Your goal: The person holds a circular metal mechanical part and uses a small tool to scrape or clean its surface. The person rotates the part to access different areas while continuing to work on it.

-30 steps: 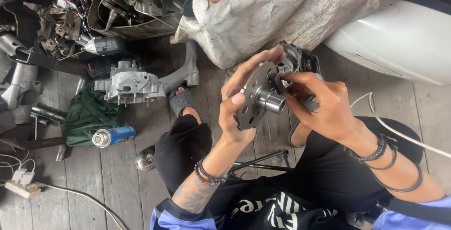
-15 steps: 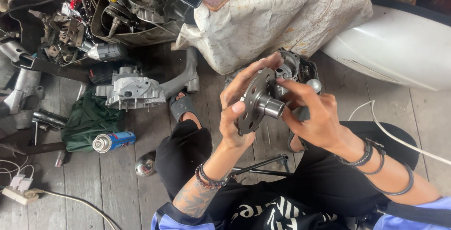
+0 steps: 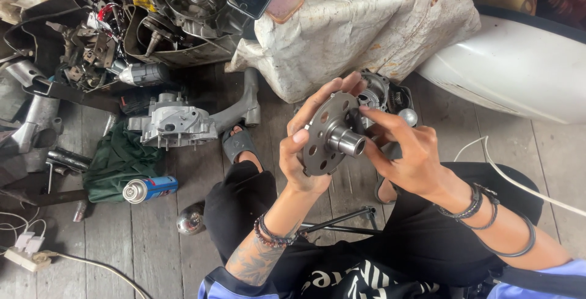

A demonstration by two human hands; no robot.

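left hand [image 3: 305, 152] grips our disc [image 3: 326, 134] rim | right hand [image 3: 406, 152] now pinches hub [image 3: 349, 142] from 3 o'clock | disc barely shifted

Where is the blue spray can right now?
In the head view, the blue spray can lies on its side on the wooden floor at lower left, just below the green cloth.

You sat on a floor of weathered grey wooden planks [image 3: 122, 256] under even daylight. A heap of dark metal engine parts and wiring [image 3: 122, 24] lay at upper left, with a silver cast-metal engine casing [image 3: 174, 127] just below it. A crumpled dark green cloth [image 3: 116, 162] lay beside a blue spray can [image 3: 151, 188]. A stained white sack [image 3: 360, 24] sat at top centre, and a curved white body panel [image 3: 513, 67] lay at right.
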